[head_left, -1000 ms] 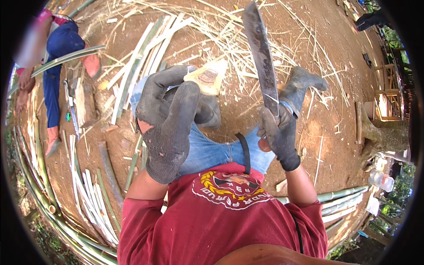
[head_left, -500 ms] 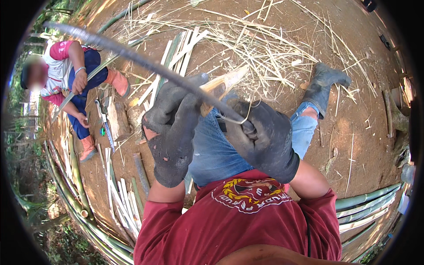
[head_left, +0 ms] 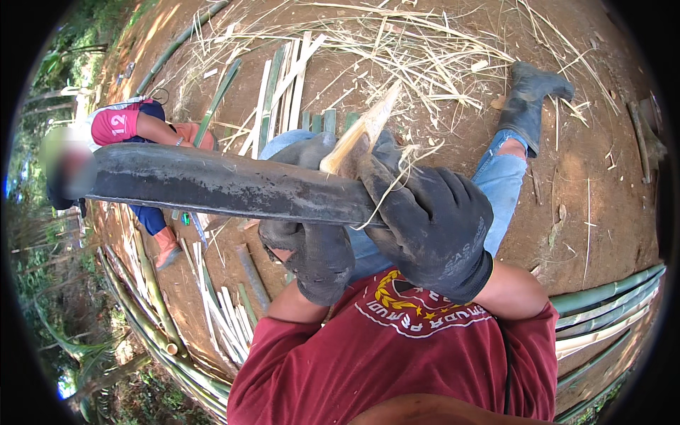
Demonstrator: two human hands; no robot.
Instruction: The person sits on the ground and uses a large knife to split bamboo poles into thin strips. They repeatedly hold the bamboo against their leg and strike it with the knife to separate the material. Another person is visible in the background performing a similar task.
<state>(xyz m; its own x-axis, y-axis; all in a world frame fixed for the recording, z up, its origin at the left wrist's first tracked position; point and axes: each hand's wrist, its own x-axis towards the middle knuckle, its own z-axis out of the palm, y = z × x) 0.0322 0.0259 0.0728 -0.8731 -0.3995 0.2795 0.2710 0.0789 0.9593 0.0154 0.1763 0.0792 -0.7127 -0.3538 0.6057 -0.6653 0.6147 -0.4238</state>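
A broad dark machete blade (head_left: pixel 234 180) lies nearly level across the view, scuffed along its lower part. My gloved right hand (head_left: pixel 432 227) is closed round its right end; the grip is hidden by the fingers. My gloved left hand (head_left: pixel 308 258) is mostly behind the blade, fingers curled, its palm area hidden. Between the hands a pale pointed piece of wood (head_left: pixel 368 131) rises past the blade's upper edge, its lower end hidden; the left hand appears wrapped round it. A thin curled bamboo shaving (head_left: pixel 400 177) hangs over the right glove.
Shavings (head_left: pixel 425 64) and bamboo slats (head_left: pixel 287 85) lie ahead on the dirt. A co-worker (head_left: pixel 134 127) crouches at the left, beyond the blade's end. Bamboo poles (head_left: pixel 152 290) lie lower left, split lengths (head_left: pixel 605 312) lower right. My booted leg (head_left: pixel 524 99) stretches forward right.
The machete has swung from a steep diagonal to nearly level, its broad side now showing. Both hands have come closer together, the left moving right and behind the blade. The co-worker leans further forward.
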